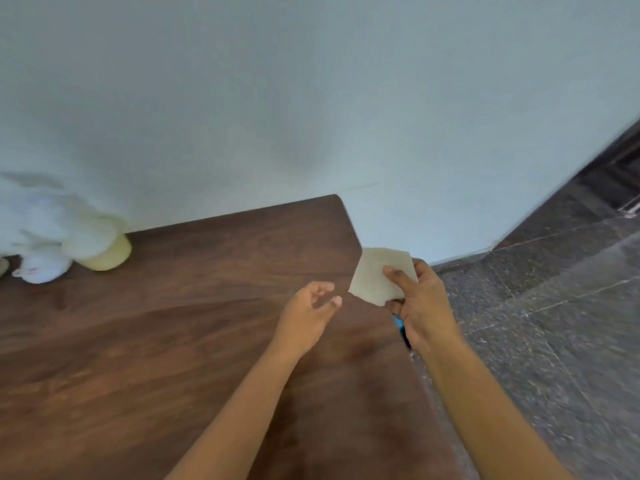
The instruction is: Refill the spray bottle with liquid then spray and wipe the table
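One cloth (375, 277) in R hand (424, 306); no writing legible.

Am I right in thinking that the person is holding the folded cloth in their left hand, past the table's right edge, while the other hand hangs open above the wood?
Not quite: the head view shows the cloth pinched in the right hand, past the table edge. The left hand is the open one above the wood.

a pale folded cloth (377, 277) is held tilted just past the dark wooden table (173, 323) edge.
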Available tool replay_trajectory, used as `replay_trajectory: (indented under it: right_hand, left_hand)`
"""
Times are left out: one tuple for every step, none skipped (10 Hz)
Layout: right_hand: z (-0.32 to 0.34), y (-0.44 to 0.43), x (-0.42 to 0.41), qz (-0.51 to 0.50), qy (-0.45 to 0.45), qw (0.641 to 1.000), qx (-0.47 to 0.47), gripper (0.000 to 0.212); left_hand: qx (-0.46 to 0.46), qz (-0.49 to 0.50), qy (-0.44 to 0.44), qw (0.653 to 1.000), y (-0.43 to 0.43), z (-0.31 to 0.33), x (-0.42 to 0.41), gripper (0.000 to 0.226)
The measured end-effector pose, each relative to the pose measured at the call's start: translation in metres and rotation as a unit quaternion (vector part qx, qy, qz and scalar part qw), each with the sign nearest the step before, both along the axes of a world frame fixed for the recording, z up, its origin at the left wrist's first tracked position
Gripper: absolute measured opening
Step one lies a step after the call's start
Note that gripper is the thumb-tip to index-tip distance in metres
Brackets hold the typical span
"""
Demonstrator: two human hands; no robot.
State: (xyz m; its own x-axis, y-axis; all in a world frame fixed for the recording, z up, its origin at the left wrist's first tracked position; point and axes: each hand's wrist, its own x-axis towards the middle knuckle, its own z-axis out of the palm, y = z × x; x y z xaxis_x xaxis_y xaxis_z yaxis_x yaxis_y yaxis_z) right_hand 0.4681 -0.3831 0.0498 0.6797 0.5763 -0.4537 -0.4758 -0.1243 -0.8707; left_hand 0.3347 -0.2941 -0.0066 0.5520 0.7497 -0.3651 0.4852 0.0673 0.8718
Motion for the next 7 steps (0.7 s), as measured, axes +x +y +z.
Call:
replay_trajectory:
  right_hand:
    - [-0.039, -0.015, 0.067, 0.002, -0.032, 0.995, -0.095, 0.015]
    - [-0.093, -0.021, 0.119, 0.032, -0.068, 0.976, -0.202, 0.03]
    - [-0.149, -0.022, 0.151, 0.068, -0.104, 0.947, -0.297, 0.035]
    - [-0.197, -0.02, 0.167, 0.105, -0.125, 0.918, -0.362, 0.032]
    - [-0.235, -0.015, 0.175, 0.144, -0.122, 0.899, -0.394, 0.033]
    - [-0.261, -0.01, 0.184, 0.144, -0.119, 0.895, -0.405, 0.037]
    - [-0.264, -0.01, 0.188, 0.124, -0.141, 0.889, -0.417, 0.033]
  left_hand:
    - [0.129, -0.143, 0.24, 0.951, -0.013, -0.044, 0.038, 0.067]
    - [0.189, -0.163, 0.322, 0.913, -0.023, -0.073, 0.058, 0.077]
    - [0.227, -0.146, 0.352, 0.896, -0.031, -0.088, 0.063, 0.08]
    - [0.216, -0.167, 0.373, 0.887, -0.025, -0.094, 0.065, 0.083]
    - [0.178, -0.199, 0.393, 0.88, -0.019, -0.093, 0.065, 0.084]
    - [0.158, -0.213, 0.389, 0.882, -0.015, -0.09, 0.065, 0.084]
    - [0.131, -0.226, 0.362, 0.895, -0.011, -0.085, 0.063, 0.081]
